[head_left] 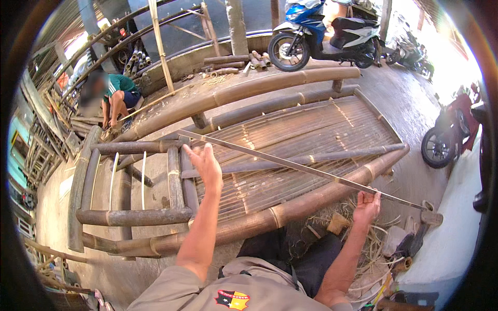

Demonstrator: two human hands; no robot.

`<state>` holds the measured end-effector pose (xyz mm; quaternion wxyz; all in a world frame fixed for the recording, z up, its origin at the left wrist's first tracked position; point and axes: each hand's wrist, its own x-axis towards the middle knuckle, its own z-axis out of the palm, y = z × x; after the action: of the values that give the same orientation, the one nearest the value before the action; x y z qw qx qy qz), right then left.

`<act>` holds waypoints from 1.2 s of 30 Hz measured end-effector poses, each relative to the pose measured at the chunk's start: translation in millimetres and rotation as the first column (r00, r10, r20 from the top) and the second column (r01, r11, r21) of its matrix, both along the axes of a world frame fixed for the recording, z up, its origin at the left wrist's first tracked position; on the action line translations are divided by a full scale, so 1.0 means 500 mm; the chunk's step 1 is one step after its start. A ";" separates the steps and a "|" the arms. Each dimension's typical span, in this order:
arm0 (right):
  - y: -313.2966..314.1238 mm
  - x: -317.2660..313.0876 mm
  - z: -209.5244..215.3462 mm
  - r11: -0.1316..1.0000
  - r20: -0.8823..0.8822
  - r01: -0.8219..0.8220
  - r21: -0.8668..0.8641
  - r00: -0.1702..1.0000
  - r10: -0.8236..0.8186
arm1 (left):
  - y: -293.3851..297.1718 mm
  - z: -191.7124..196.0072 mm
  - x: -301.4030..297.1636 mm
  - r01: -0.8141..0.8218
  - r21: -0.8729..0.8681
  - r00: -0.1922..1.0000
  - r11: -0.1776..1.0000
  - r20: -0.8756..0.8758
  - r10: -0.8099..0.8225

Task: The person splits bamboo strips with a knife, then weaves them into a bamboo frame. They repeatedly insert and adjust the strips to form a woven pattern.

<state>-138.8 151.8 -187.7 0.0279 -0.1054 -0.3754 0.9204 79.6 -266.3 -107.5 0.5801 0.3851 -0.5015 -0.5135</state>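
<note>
A long, thin bamboo strip [290,165] slants over a large bamboo bench frame [249,220], from its middle toward the lower right. My right hand [367,207] grips the strip near its right end, just outside the frame's near rail. Close below the strip's left end is my left hand [206,168], its fingers spread and pointing up; whether the fingertips touch the strip I cannot tell. A round bamboo pole [295,160] lies across the slatted bed [270,140], under the strip. Left of the bed, the end section [129,216] has pale thin rods between its bars.
At the far left a person [122,93] in a green shirt crouches by bamboo pieces. A blue and white motorbike [327,39] stands behind the bench, a red one [454,132] at right. Shavings [371,274] and scraps litter the floor beside my legs, near a pale wall [451,243].
</note>
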 end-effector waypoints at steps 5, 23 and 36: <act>-0.046 -0.092 0.051 0.994 -0.054 0.004 0.109 0.999 0.002 | -0.006 -0.002 0.106 0.309 -0.717 0.607 0.625 0.655 0.451; -0.599 -0.490 0.033 0.796 0.207 -0.531 0.290 0.847 0.490 | -0.056 -0.034 0.148 0.438 -0.475 0.432 0.763 0.856 0.285; -0.670 -0.526 -0.023 0.791 0.211 -0.550 0.266 0.834 0.509 | -0.109 -0.012 0.103 0.404 -0.437 0.382 0.804 0.879 0.285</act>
<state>-401.9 -183.3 -199.0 -0.2391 -0.0489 -0.5333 0.8100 131.3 -320.7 -113.5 0.2692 0.3822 -0.8827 -0.0488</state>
